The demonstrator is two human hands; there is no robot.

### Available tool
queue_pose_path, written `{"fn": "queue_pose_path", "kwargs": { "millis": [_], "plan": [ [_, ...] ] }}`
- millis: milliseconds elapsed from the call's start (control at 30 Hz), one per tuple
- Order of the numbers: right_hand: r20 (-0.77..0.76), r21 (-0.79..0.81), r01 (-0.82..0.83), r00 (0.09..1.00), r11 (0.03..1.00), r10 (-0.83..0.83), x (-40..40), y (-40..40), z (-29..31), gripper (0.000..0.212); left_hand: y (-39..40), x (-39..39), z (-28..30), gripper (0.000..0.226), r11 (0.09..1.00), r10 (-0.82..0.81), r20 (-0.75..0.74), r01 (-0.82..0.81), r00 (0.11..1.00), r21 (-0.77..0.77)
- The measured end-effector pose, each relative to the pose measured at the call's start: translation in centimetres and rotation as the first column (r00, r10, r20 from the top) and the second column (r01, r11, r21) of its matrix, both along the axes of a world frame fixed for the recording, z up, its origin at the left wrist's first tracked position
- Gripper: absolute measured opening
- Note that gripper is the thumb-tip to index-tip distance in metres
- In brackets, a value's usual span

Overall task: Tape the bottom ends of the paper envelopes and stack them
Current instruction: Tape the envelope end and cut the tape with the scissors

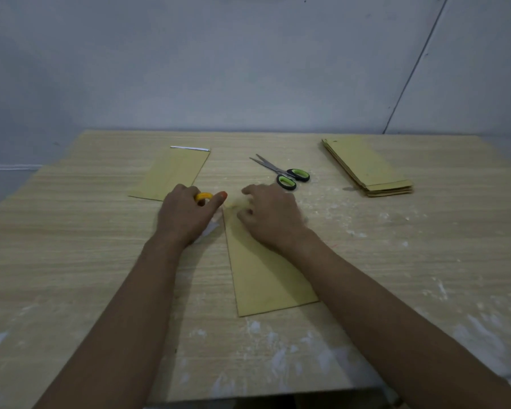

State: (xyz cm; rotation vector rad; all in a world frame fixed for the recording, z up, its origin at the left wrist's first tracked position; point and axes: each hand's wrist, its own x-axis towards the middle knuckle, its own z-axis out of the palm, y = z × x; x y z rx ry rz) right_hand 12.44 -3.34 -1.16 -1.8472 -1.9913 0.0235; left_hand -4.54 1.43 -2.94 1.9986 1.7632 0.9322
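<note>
Envelope (266, 278), scissors (283, 172), no legible writing

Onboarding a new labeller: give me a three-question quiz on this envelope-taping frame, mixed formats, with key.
1. True or false: the green-and-black-handled metal scissors lie on the wooden table, held by no hand.
2. What does the left hand grip? A) a yellow tape roll B) scissors C) a pen
3. Fill in: the right hand rests on the far end of the ____ lying in front of the person.

Key:
1. True.
2. A; its fingers curl round the roll.
3. Brown paper envelope. A stack of brown envelopes sits far right, a single envelope with a white strip far left.
</note>
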Motion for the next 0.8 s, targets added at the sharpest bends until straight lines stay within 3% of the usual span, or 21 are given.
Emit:
{"fn": "queue_pose_path", "kwargs": {
  "millis": [100, 200, 267, 500, 667, 733, 800],
  "plan": [
    [-0.160, 0.115, 0.239, 0.963, 0.964, -0.219, 1.9, 2.1, 0.7, 0.039, 0.0, 0.0, 0.2, 0.055, 1.000, -0.019, 0.019, 0.019, 1.000, -0.012],
    [-0.100, -0.043, 0.449, 0.887, 0.893, -0.451, 3.4, 4.0, 1.4, 0.040, -0.2, -0.3, 0.5, 0.056, 0.998, -0.046, 0.081, 0.049, 0.996, -0.047],
    [-0.092, -0.194, 0.495, 0.851, 0.847, -0.518, 3.9, 4.7, 1.4, 0.038, -0.2, -0.8, 0.6, 0.060, 0.993, -0.077, 0.133, 0.088, 0.988, -0.079],
    [-0.155, -0.327, 0.473, 0.827, 0.818, -0.541, 4.7, 5.1, 2.7, 0.039, -0.1, -2.4, 1.0, 0.037, 0.947, -0.199, 0.380, 0.277, 0.903, -0.164],
    [0.005, -0.179, 0.504, 0.859, 0.845, -0.512, 3.7, 3.1, 3.4, 0.029, -0.2, -2.4, 0.9, 0.031, 0.939, -0.227, 0.442, 0.316, 0.868, -0.137],
    [-0.060, -0.120, 0.442, 0.891, 0.889, -0.451, 2.8, 1.3, 3.4, 0.018, -0.3, -2.3, 0.8, 0.029, 0.940, -0.237, 0.452, 0.320, 0.860, -0.116],
    [-0.104, -0.070, 0.343, 0.932, 0.937, -0.348, 1.8, -1.3, 3.4, 0.022, -0.2, -2.3, 0.6, 0.029, 0.944, -0.238, 0.452, 0.314, 0.860, -0.100]
  ]
}}
